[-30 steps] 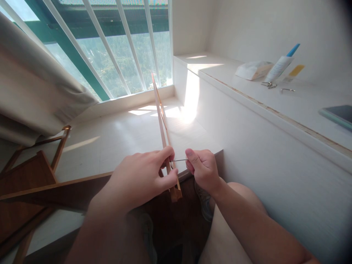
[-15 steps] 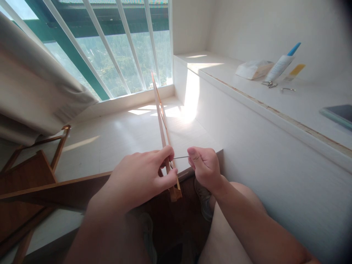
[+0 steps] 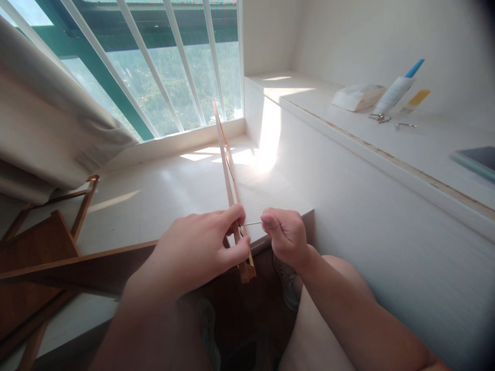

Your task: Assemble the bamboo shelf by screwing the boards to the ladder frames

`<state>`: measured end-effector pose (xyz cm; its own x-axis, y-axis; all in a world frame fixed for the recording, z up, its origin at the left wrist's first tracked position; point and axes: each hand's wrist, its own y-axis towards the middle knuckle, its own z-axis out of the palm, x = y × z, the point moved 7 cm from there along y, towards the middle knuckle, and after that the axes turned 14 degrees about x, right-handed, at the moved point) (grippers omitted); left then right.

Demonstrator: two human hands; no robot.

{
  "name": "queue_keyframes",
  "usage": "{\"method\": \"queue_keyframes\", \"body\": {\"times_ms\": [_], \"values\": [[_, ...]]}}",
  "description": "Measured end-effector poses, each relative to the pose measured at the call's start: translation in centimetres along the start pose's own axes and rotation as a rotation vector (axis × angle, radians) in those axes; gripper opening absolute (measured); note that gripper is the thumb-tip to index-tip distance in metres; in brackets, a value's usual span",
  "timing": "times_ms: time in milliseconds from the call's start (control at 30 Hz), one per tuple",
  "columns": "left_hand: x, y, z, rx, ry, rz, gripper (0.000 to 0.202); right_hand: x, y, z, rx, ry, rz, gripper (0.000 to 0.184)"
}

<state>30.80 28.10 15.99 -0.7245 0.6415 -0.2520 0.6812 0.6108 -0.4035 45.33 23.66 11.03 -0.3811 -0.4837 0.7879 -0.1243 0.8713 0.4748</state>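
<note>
My left hand (image 3: 197, 250) is closed around the near part of a narrow wooden frame (image 3: 228, 190), thumb and fingers on its two sides. The frame stands on edge and reaches away toward the window. To its right, my right hand (image 3: 286, 234) is curled into a fist around a thin metal rod that looks like a hex key (image 3: 253, 223). The rod's tip meets the frame between my left thumb and fingers; the exact contact is hidden. Whatever part lies inside my right fist cannot be seen.
Wooden furniture parts (image 3: 38, 242) lie at the left below a curtain (image 3: 50, 113). On the white ledge (image 3: 328, 116) at the right are a plastic packet (image 3: 358, 98), a blue-capped tube (image 3: 392, 95), small metal pieces (image 3: 406, 125) and a phone (image 3: 477, 159). A barred window is ahead.
My right hand has shifted slightly left and its wrist has turned a little, the metal rod still in it. My left hand and the wooden frame keep their place.
</note>
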Motion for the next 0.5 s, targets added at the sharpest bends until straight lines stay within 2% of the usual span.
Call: {"method": "queue_keyframes", "body": {"times_ms": [500], "values": [[-0.03, -0.03, -0.01, -0.009, -0.002, -0.007, 0.019, -0.41, -0.10, 0.26, -0.037, -0.073, -0.221, 0.028]]}}
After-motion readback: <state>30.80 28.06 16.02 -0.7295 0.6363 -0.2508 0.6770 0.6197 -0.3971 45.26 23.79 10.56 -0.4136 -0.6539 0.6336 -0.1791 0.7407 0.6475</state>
